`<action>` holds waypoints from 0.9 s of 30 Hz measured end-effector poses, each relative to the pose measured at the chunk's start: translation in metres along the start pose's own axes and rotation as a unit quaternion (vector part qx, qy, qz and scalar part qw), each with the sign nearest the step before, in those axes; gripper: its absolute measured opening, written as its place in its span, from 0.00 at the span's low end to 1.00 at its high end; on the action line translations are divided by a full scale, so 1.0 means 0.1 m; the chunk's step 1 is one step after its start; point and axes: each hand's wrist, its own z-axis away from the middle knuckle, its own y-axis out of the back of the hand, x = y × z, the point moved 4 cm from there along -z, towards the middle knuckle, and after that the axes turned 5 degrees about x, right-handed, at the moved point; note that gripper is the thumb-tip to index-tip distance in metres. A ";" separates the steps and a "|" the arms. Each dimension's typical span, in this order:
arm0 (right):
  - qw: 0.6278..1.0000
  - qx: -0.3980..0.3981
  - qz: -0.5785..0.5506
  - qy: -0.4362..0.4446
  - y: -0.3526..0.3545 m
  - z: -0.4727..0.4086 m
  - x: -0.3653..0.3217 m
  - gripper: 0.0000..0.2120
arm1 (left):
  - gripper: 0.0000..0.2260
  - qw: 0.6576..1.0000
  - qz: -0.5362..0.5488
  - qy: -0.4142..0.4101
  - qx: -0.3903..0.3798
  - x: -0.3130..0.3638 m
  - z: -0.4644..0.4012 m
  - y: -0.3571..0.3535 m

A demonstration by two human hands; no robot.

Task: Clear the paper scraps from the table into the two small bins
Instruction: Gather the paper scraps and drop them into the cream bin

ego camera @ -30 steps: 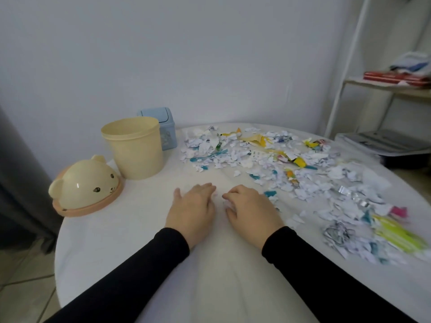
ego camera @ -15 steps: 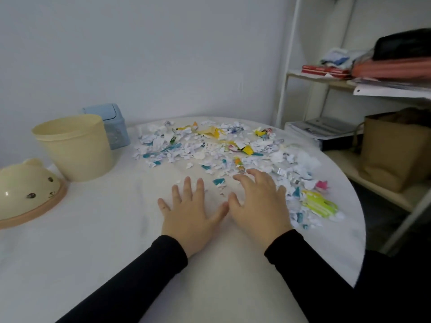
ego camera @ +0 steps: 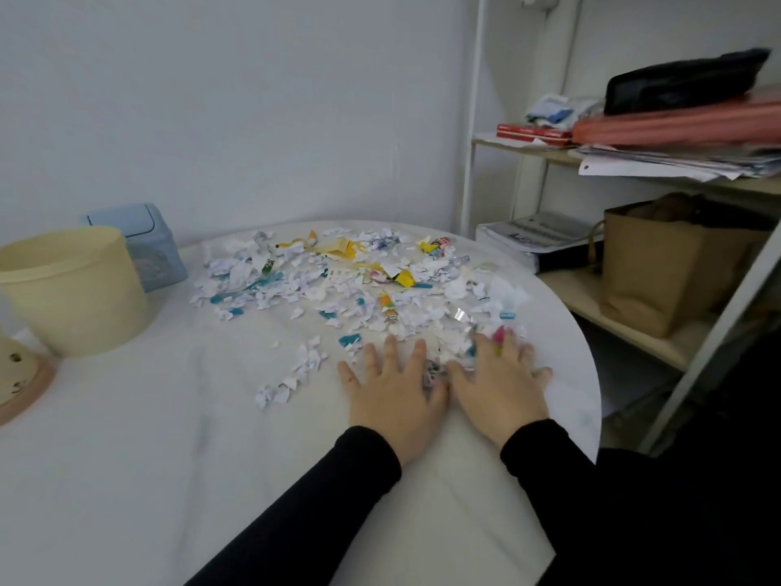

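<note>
White and coloured paper scraps (ego camera: 338, 285) lie spread over the far half of the round white table (ego camera: 169, 458). A small separate patch of white scraps (ego camera: 291, 374) lies nearer me. My left hand (ego camera: 393, 391) and my right hand (ego camera: 498, 382) lie flat side by side on the table near its right edge, fingers spread, on the near fringe of the scraps. A few scraps sit between and under the hands. The open cream bin (ego camera: 72, 289) stands at the far left, with the small blue lidded bin (ego camera: 143, 247) behind it.
A cream bear-shaped lid (ego camera: 17, 374) lies at the left edge of the view. To the right of the table stands a white shelf unit (ego camera: 591, 162) with papers, books and a brown paper bag (ego camera: 663, 264). The wall is just behind the table.
Both hands have slid to the right across the table, from its middle to the scraps near the right edge, and their fingers have spread out. My view has turned right too.
</note>
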 end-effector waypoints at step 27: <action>0.998 0.045 -0.002 -0.043 -0.03 -0.53 -0.02 0.35 | 0.52 0.996 0.002 0.085 0.027 -0.46 0.06 0.11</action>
